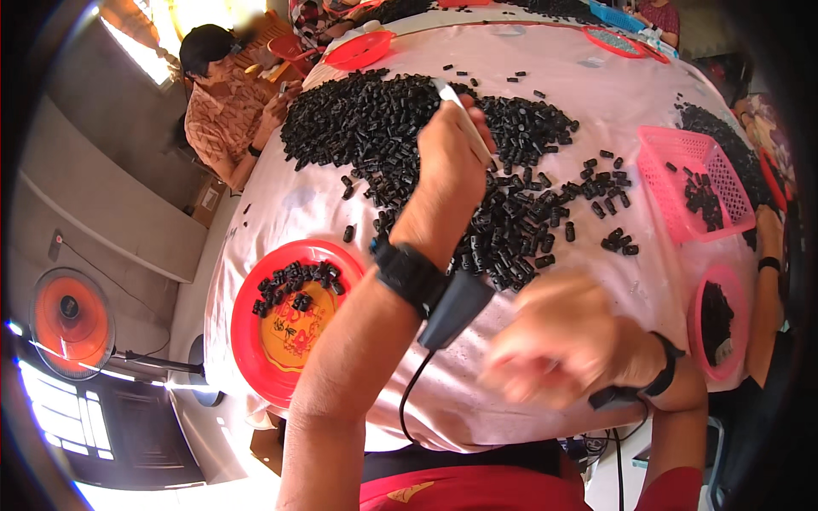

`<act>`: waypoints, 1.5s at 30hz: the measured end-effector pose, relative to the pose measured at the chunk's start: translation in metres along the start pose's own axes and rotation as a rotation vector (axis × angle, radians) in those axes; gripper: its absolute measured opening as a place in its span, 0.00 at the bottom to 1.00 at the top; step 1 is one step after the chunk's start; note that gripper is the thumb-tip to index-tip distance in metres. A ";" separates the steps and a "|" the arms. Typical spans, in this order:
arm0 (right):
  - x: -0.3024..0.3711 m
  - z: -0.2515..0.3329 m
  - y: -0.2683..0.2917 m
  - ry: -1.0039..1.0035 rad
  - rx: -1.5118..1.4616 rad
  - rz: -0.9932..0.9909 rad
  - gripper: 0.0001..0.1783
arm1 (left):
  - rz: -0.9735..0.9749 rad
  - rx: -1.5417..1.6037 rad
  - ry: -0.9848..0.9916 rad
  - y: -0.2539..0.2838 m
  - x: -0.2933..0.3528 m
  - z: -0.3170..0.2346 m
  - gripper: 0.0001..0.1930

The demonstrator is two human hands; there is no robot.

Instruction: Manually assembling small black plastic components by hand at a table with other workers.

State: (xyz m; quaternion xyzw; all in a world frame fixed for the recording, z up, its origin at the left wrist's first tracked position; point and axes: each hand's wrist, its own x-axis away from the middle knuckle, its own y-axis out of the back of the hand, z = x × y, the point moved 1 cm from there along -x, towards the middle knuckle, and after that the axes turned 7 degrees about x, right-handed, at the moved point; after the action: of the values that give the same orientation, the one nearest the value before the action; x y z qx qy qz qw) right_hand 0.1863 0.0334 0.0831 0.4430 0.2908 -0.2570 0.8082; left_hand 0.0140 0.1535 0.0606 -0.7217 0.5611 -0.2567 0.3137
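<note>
My left hand (450,153) is over the black pieces (366,119), my right hand (554,345) closer to me!

Here's my left, fingers wrapped round a slim pale strip (469,129) with its tip sticking out past them, the pieces heaped beneath it and to both sides. My right hovers beside the pile's near edge, fingers curled, too blurred for me to tell whether they pinch anything. And the writing: red print (296,330) on the yellow middle of the red plate (244,341) to my left; a mark on the orange fan (70,322) is too small to read.
</note>
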 end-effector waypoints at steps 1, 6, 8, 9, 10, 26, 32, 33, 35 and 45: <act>0.000 0.012 -0.011 -0.068 -0.056 0.099 0.15 | -0.014 0.079 -0.006 -0.008 -0.005 -0.003 0.09; 0.012 0.028 -0.041 -0.099 -0.049 0.237 0.28 | 0.049 0.244 0.018 -0.043 -0.042 -0.010 0.06; 0.013 0.024 -0.040 -0.175 -0.072 0.232 0.22 | -0.050 0.258 0.003 -0.050 -0.053 -0.006 0.05; 0.013 0.023 -0.039 -0.217 -0.030 0.211 0.18 | 0.009 0.299 0.019 -0.051 -0.056 -0.005 0.05; 0.013 0.019 -0.040 -0.212 -0.021 0.167 0.15 | 0.059 0.337 0.028 -0.046 -0.062 -0.007 0.05; -0.002 0.041 0.004 -0.314 -0.014 0.343 0.14 | -0.124 -0.032 -0.027 -0.065 -0.063 0.089 0.14; -0.002 0.050 -0.019 -0.272 -0.037 0.088 0.19 | -0.044 -0.004 0.004 -0.091 -0.092 0.109 0.13; 0.003 0.050 -0.027 -0.262 -0.185 -0.120 0.18 | -0.055 0.033 0.006 -0.092 -0.099 0.107 0.13; 0.009 0.077 -0.039 -0.223 -0.367 -0.062 0.16 | -0.037 0.058 -0.018 -0.102 -0.102 0.095 0.12; 0.001 -0.004 0.016 -0.151 0.103 -0.594 0.10 | 0.172 0.050 0.127 -0.066 0.004 0.029 0.12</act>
State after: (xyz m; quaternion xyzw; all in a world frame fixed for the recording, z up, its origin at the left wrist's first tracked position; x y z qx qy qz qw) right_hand 0.1969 0.0442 0.0903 0.3587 0.3334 -0.5286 0.6933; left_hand 0.0789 0.1654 0.0901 -0.6451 0.6330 -0.2880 0.3165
